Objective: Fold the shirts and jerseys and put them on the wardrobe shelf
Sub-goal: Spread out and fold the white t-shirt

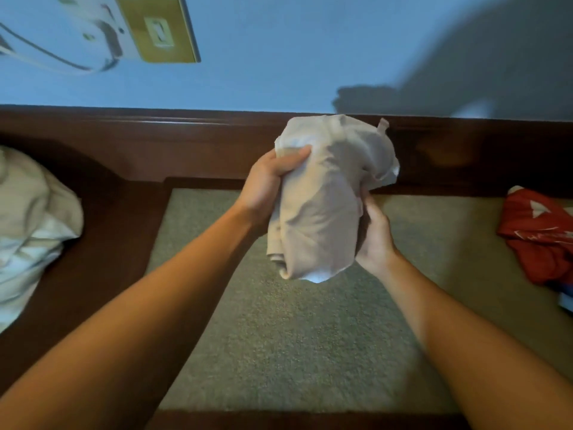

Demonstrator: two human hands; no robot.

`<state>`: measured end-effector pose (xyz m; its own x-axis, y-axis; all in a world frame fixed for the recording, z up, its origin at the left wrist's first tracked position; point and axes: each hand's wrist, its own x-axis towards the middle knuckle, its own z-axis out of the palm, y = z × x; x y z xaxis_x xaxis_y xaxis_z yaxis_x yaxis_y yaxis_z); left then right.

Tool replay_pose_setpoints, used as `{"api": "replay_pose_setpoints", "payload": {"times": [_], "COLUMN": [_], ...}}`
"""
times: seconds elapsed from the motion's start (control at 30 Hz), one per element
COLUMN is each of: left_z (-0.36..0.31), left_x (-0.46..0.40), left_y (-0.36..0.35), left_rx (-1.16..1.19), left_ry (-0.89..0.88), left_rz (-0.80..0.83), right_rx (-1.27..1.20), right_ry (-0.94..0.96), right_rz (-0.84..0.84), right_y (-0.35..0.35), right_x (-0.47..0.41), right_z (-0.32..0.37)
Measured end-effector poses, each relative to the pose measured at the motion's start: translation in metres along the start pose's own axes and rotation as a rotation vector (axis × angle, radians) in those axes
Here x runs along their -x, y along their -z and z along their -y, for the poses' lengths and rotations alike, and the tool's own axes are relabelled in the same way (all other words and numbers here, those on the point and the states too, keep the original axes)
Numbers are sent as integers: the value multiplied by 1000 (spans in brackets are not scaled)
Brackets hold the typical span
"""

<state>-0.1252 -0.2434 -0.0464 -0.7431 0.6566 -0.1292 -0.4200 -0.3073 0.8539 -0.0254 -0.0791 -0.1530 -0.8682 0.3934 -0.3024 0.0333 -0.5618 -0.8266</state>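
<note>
A bundled beige shirt [322, 197] is held up in front of me over a green-grey carpeted surface [310, 336]. My left hand [269, 187] grips its upper left side, thumb pressed into the cloth. My right hand [375, 237] holds it from the lower right, fingers hidden behind the fabric. A crumpled red jersey [539, 237] with white print lies at the right edge of the surface.
A dark wooden frame [186, 144] borders the carpeted surface at the back and left. A pale crumpled cloth or pillow [28, 225] lies at the far left. A blue wall [279, 51] with a brass switch plate [158, 29] rises behind.
</note>
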Motion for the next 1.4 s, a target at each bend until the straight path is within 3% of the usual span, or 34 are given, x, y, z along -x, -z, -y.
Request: {"api": "replay_pose_setpoints", "payload": {"times": [0.1, 0.2, 0.3, 0.4, 0.5, 0.67, 0.87, 1.07, 1.2, 1.4], "left_z": [4, 34, 82, 126, 140, 148, 168, 148, 135, 135], "left_x": [1, 9, 37, 53, 60, 74, 80, 54, 37, 49], "left_y": [44, 105, 150, 170, 161, 141, 136, 143, 153, 173], "left_rx": [-87, -623, -1035, -1264, -1442, -1794, -1876, -1287, -1306, -1457], "left_ry": [28, 118, 272, 285, 286, 285, 163, 190, 230, 109], "left_rz": [-158, -360, -230, -202, -199, -195, -282, -565, -519, -413], "right_rx": [15, 391, 1018, 1419, 1540, 1667, 1764, 1334, 1308, 1478], "right_ry": [30, -109, -263, -315, -235, -195, -98, -25, 17, 52], "right_rz": [59, -63, 37, 76, -9, 8, -153, -292, -268, -262], "right_y": [-1, 6, 21, 28, 31, 26, 20, 20, 20, 2], "right_x": [8, 14, 21, 28, 34, 47, 52, 30, 16, 15], "right_z": [8, -4, -33, -56, -64, -74, -105, -99, -97, -113]}}
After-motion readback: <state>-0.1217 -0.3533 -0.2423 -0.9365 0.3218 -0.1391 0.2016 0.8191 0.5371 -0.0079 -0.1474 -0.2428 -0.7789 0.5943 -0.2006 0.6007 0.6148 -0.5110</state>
